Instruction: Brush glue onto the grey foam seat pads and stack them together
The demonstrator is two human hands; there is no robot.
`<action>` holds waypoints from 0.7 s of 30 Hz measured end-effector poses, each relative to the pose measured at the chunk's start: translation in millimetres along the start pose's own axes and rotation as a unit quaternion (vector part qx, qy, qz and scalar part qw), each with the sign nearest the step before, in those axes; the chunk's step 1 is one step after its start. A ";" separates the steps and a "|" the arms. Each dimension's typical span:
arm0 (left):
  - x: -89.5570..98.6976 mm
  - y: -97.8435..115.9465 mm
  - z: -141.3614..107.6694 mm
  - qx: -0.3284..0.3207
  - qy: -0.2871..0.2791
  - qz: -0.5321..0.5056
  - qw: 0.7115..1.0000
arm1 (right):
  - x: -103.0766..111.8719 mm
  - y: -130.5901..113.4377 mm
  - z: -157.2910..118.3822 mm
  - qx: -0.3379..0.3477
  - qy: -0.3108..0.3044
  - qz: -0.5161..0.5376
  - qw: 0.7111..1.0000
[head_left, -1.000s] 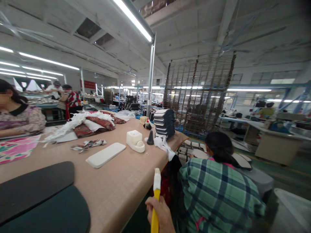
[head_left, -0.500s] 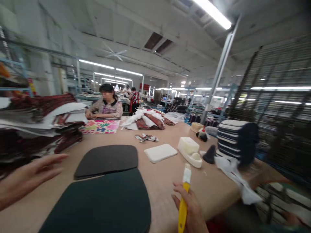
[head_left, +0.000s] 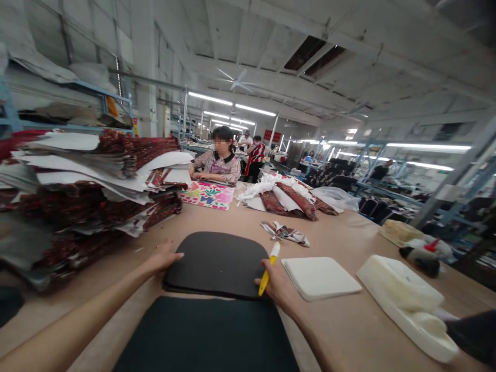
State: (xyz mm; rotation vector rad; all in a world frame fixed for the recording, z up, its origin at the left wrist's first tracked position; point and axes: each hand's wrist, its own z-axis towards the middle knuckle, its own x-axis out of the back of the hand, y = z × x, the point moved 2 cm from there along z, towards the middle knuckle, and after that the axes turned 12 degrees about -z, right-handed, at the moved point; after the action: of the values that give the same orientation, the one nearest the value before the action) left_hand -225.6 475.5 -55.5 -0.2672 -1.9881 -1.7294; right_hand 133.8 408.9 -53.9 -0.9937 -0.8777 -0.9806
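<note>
My left hand point(head_left: 165, 258) is at the left edge of a small stack of dark grey rounded panels point(head_left: 220, 263), thumb over the edge and the other fingers beside it, partly hidden. A paintbrush point(head_left: 267, 276) with a yellow handle and pale bristles is held in my right hand point(head_left: 277, 284), bristles pointing up and away. That same hand touches the right edge of the grey panels. Closer to me lies a larger dark green panel point(head_left: 209, 336), its far edge just in front of the grey ones. White pads point(head_left: 321, 279) lie right of my right hand.
Patterned fabric and white sheets form a tall pile point(head_left: 101, 175) at left. A cut-open white container point(head_left: 406, 299) stands at right. Fabric scraps point(head_left: 284, 233) and a scrap heap point(head_left: 287, 196) lie farther back. A co-worker point(head_left: 219, 160) sits across the table beside a floral sheet point(head_left: 209, 195).
The view has turned left. My left hand has come to the left edge of the grey panels. My right hand, still with the paintbrush, has reached their right edge.
</note>
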 end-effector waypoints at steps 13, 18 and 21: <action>-2.9 54.4 -39.5 -0.019 -0.215 -0.388 0.896 | -10.5 19.6 21.9 -0.097 0.087 0.215 0.968; 19.3 77.3 -48.5 -0.096 -0.243 -0.419 0.870 | 9.5 23.5 45.1 -0.081 0.076 0.457 0.882; 27.2 68.6 -39.8 -0.141 -0.195 -0.369 0.898 | 19.4 24.7 45.1 -0.072 0.102 0.460 0.879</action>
State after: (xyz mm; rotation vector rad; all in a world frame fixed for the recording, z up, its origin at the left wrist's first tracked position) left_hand -208.9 444.7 20.7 0.0795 -2.2913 -2.6237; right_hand 156.6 452.2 -28.9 -1.2271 -0.0850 -0.3093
